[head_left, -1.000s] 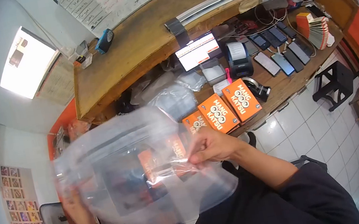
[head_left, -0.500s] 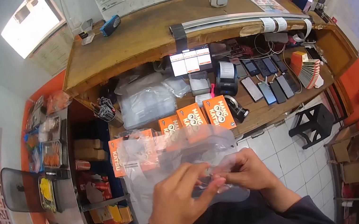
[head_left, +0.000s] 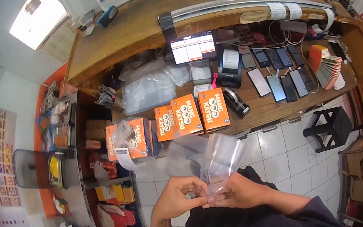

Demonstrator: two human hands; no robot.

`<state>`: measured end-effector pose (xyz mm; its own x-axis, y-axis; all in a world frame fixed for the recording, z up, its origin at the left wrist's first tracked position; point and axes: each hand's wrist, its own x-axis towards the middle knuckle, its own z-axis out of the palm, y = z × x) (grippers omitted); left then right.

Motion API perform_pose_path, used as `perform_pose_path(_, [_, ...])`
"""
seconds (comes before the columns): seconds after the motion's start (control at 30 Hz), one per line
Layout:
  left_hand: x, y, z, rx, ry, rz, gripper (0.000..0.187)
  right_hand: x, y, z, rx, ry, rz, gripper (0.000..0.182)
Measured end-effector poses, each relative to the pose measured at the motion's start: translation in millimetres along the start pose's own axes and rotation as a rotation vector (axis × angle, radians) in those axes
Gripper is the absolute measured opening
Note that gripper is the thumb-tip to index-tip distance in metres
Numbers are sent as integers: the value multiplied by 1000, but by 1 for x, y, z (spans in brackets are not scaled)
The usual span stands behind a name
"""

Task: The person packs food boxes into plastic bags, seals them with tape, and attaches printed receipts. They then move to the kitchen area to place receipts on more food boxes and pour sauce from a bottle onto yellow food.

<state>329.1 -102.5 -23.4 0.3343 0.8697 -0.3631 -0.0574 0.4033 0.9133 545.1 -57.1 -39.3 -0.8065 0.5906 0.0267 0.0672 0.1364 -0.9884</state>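
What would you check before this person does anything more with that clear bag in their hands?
1. Both hands on the bag: ok, left hand and right hand pinch its lower edge.
2. Bag empty: ok, nothing shows through it.
3. Bag mouth open: cannot tell, the film is crumpled and the hands hide its edge.
4. Boxes within sight: ok, three orange ones stand side by side on the counter.
5. Fourth box: ok, to the left, already in plastic.
6. Bag clear of the counter: ok, held over the floor, apart from the boxes.
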Motion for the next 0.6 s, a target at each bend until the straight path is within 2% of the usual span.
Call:
perform_pose_path(0.03, [-2,-4,2,171,107,51,18,0,-2,-8,13,-40,-7,38])
perform_pose_path(0.1, [-10,-12,4,513,319,141,13,-7,24,-16,78,92,-13,41])
perform_pose_path(0.13, [-15,-19,0,617,526,108,12,-12,35,-21,108,156,-12,42])
perform_pose_path(0.2, [-30,-34,-20,753,888,67,9,-18,43,-42,-45,355,24,42])
perform_pose_path(0.23, [-37,-41,-31,786,1042,63,7,-23,46,-51,-98,358,37,40])
perform_pose_path(0.33, [-42,-61,-33,742,1156,138,6,-28,44,-69,-226,413,58,33])
perform_pose_path(0.37, [-43,-63,-28,718,1206,95,14,-28,38,-71,-240,458,62,28])
perform_pose_path(0.4, [-40,-66,-25,618,1193,178,17,-28,33,-73,-255,500,67,24])
perform_pose_path(0.47, [-28,-75,-22,412,1165,344,24,-14,24,-75,-76,600,86,14])
perform_pose_path(0.57, [-7,-84,-6,-50,842,130,29,-9,39,-75,107,533,101,8])
perform_pose_path(0.6, [9,-86,4,-182,802,160,30,-8,48,-74,153,478,104,9])
